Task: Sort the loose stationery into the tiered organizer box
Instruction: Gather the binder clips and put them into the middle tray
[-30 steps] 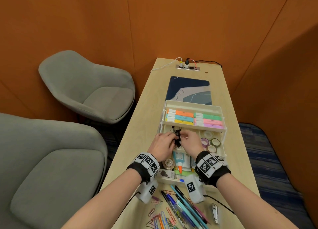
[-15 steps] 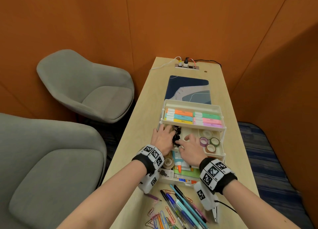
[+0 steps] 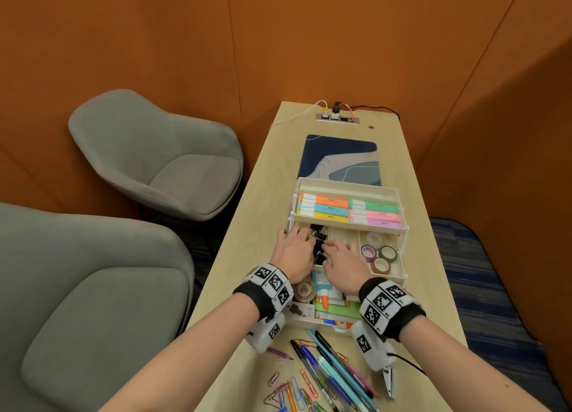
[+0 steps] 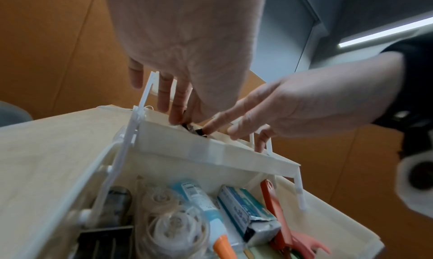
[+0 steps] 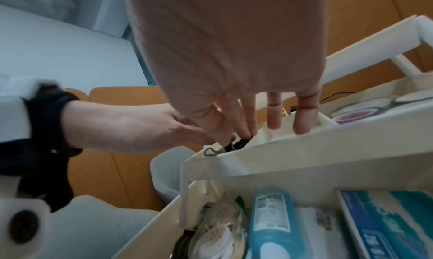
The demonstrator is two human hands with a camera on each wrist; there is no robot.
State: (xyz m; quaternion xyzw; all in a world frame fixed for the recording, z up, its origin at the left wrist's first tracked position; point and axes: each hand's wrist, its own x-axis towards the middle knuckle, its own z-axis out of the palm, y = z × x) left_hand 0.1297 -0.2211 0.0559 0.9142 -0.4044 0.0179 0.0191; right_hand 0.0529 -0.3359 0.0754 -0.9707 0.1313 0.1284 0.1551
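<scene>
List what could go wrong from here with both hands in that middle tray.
Binder clips are heaped high in the left compartment; one wire handle already pokes over the tray wall, so clips may spill into the tier below. Pressing by left hand and right hand might tip the hinged middle tray.

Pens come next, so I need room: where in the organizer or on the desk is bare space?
The middle tier's centre compartment, between binder clips and tape rolls, looks bare. Desk strips beside the organizer and around the mat are free. The near desk edge is crowded with pens and paper clips.
</scene>
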